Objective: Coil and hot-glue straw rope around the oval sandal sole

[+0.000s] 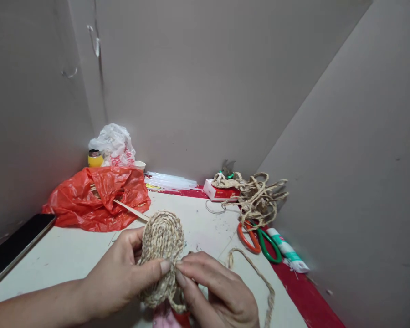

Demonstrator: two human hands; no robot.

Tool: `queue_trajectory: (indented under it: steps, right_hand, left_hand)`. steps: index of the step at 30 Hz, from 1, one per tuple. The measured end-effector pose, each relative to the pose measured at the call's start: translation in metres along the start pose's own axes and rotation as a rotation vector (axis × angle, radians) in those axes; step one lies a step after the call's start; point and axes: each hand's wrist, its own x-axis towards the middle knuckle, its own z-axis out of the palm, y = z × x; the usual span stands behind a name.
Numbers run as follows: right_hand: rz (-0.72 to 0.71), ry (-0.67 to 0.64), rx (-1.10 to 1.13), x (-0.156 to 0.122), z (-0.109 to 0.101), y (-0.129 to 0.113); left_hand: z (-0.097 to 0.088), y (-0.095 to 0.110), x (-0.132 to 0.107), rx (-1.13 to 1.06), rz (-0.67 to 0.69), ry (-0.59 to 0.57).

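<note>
An oval coiled piece of braided straw cord (163, 246) is held upright in front of me. My left hand (123, 269) grips it from the left, thumb across its face and fingers behind. At its right edge, the thumb and forefinger of my right hand (215, 287) pinch the cord, close to my left thumb tip. A small cord loop (176, 304) hangs at the lower right of the oval. To the right, a loose length of braided cord (259, 273) curves over the table. Something pink (164, 317) shows below the oval.
Left: red plastic bag (95, 198) with wooden strips, phone (17, 248), yellow jar (94, 158), white bag (114, 141). Back: clear sticks (171, 181), red-and-white box (220, 191). Right: cord heap (259, 196), orange handle (249, 239), green handle (269, 246), white-green tube (289, 250). Grey walls surround the white table (205, 228).
</note>
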Motion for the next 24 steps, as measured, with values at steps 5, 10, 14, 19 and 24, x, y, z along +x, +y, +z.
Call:
queue_trajectory:
  steps: [5, 10, 14, 19, 24]
  right_hand:
    - [0.062, 0.040, -0.007, 0.004, -0.003, -0.002]
    - [0.199, 0.146, -0.034, 0.002, -0.002, -0.001]
    - [0.121, 0.070, -0.100, 0.004, -0.003, -0.003]
    - [0.054, 0.046, -0.135, -0.001, -0.003, -0.002]
    - [0.009, -0.008, -0.164, -0.008, -0.001, 0.000]
  left_hand:
    - [-0.004, 0.001, 0.006, -0.071, 0.014, -0.029]
    - [-0.006, 0.000, 0.008, -0.137, 0.016, -0.092]
    - [-0.005, -0.001, 0.007, -0.129, 0.017, -0.078]
    - [-0.004, -0.003, 0.006, -0.109, 0.038, -0.095]
    - [-0.003, -0.008, 0.007, -0.129, 0.028, -0.085]
